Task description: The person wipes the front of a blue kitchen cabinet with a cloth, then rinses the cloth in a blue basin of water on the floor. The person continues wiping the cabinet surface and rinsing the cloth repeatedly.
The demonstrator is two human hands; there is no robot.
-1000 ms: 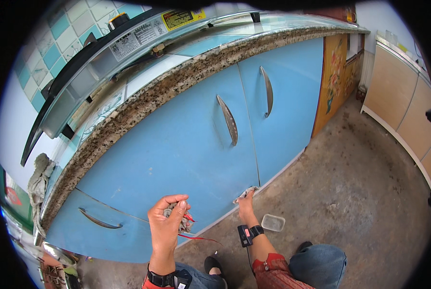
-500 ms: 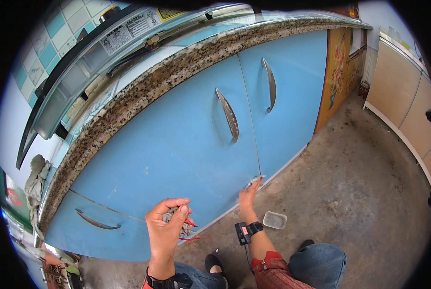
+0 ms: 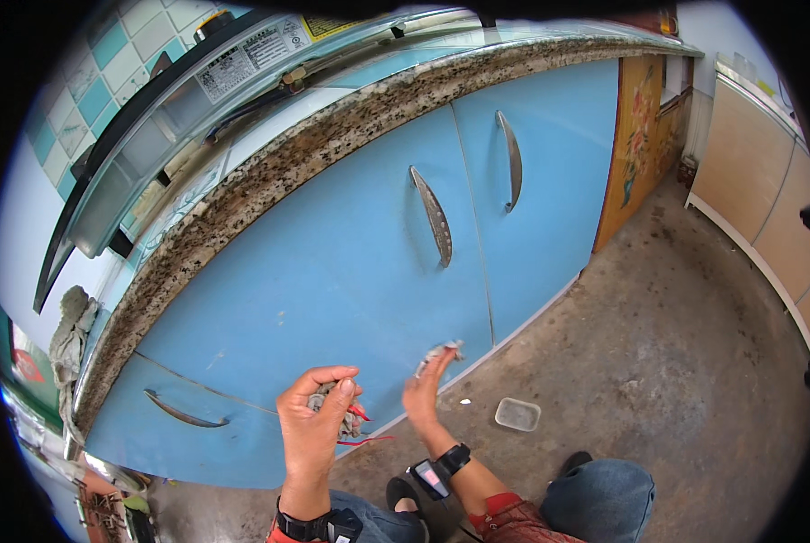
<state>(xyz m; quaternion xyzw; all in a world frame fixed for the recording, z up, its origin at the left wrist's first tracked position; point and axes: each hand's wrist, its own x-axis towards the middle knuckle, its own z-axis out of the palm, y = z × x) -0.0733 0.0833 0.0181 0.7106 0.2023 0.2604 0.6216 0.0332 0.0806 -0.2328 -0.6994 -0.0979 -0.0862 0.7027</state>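
My left hand (image 3: 312, 423) is raised in front of the blue cabinet door (image 3: 332, 271), its fingers closed on a small bundle of grey scraps with red bits (image 3: 350, 418). My right hand (image 3: 426, 391) reaches down to the lower edge of that door and pinches a small grey scrap (image 3: 441, 349) against it, near the gap between the two doors. Both wrists carry dark bands. The metal bow handles (image 3: 433, 215) sit well above both hands.
A speckled stone countertop (image 3: 314, 154) runs above the cabinets, with a glass-fronted hood over it. A small clear plastic tray (image 3: 517, 414) lies on the concrete floor right of my hands. My knee in blue jeans (image 3: 604, 498) is at the lower right. Beige cupboards (image 3: 757, 181) stand far right.
The view has shifted slightly. My right hand stays at the door's bottom edge with the scrap. My left hand has stayed raised, still closed on the bundle.
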